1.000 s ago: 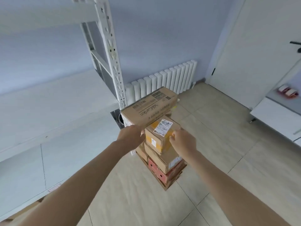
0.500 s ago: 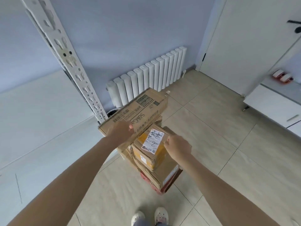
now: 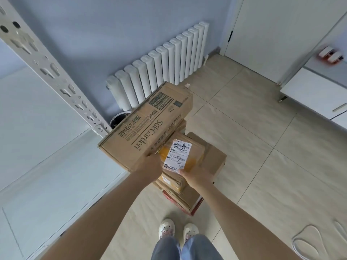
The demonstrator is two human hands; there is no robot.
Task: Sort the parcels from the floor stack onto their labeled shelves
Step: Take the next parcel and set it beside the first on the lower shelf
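Note:
A small brown parcel [image 3: 196, 153] with yellow tape and a white label marked "2-2" is held between my hands above the floor stack. My left hand [image 3: 150, 167] grips its left side, right under the near corner of a long SukGarden carton [image 3: 148, 126]. My right hand [image 3: 197, 177] grips its near right edge. The carton lies tilted across the back of the stack. Below are a plain brown box [image 3: 216, 160] and a red-edged box [image 3: 196, 205] at the bottom. The white shelf board [image 3: 37, 113] is to the left.
The shelf's perforated white upright [image 3: 52, 72] slants across the left. A white radiator [image 3: 159, 62] stands on the back wall, with a door [image 3: 272, 34] and a white cabinet [image 3: 315, 91] on the right. My shoes [image 3: 178, 229] stand just before the stack; slippers [image 3: 309, 239] lie lower right.
The small parcel has come up off the stack toward me with both hands on it, its label now facing up. My view has tilted down and my feet have come into sight.

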